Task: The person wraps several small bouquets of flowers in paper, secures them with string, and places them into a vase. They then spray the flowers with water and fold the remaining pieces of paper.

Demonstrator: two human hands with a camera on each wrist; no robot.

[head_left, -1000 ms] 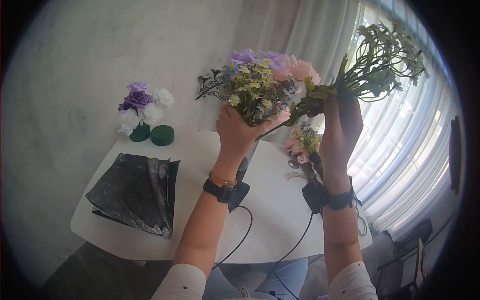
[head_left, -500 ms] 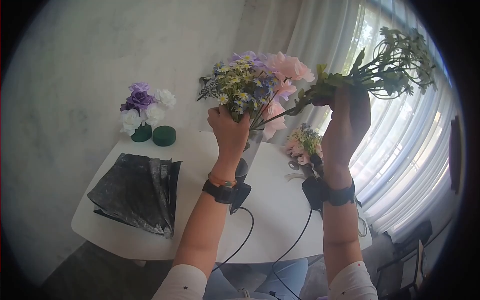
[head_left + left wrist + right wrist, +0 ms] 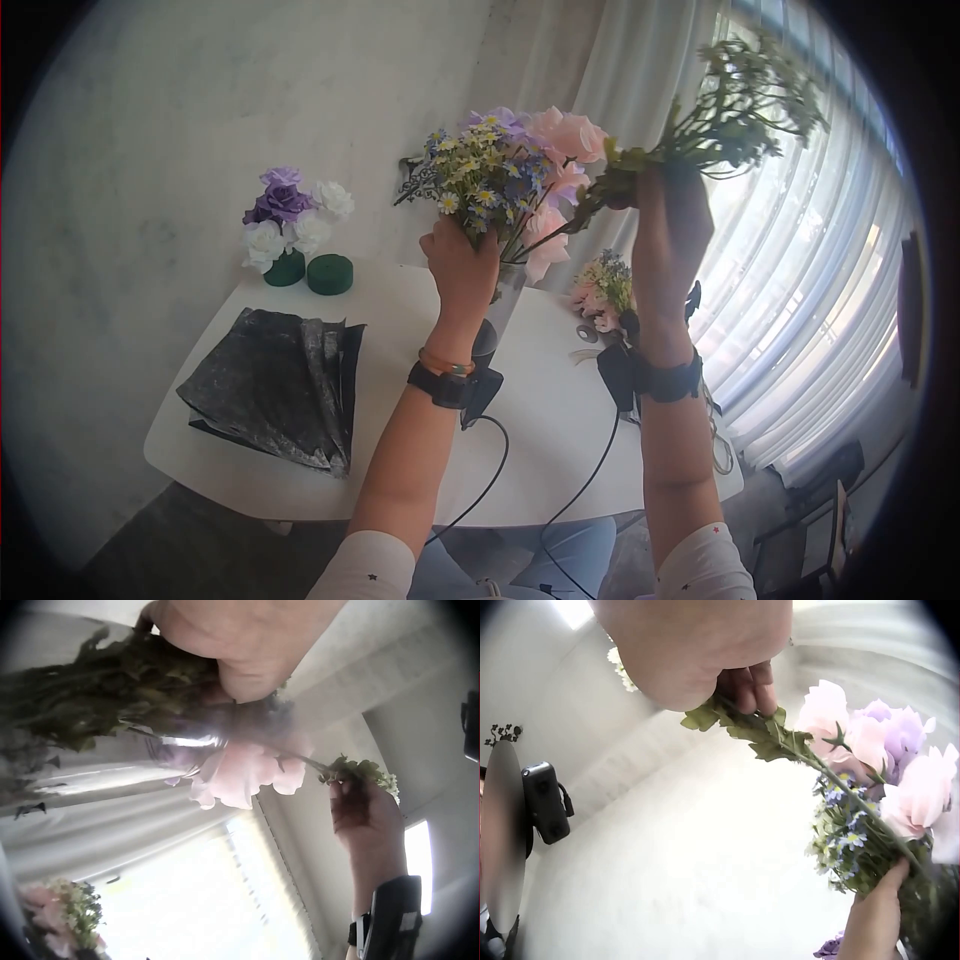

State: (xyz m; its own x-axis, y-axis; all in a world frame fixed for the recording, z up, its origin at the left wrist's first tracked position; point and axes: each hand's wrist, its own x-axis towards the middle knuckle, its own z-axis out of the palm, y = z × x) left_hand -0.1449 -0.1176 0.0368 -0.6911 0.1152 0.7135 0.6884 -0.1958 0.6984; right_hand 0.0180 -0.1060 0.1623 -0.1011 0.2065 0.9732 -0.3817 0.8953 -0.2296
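My left hand point(image 3: 461, 275) grips a bunch of small blue and yellow-white daisies point(image 3: 478, 180) by its stems, below the blooms. Pink roses point(image 3: 568, 135) and light purple ones fan out beside the bunch, above a clear vase point(image 3: 508, 292) on the table. Higher up and to the right, my right hand point(image 3: 668, 265) holds a leafy spray of small white flowers point(image 3: 750, 105). Its long bare stem point(image 3: 855, 799) slants down in the right wrist view to the stems at my left thumb. The left wrist view shows dark, leafy stems point(image 3: 97, 690) below my left palm.
On the white table point(image 3: 400, 470) lie folded black sheets point(image 3: 270, 390) at left. Behind them stand purple and white roses point(image 3: 285, 210) in green foam, next to a round green foam block point(image 3: 330, 274). More pink flowers point(image 3: 600, 290) lie at right, before a curtained window point(image 3: 800, 300).
The daisies and my left hand have shifted a little left and turned, baring more of the pink roses. My right hand moved right with the spray, then came back left.
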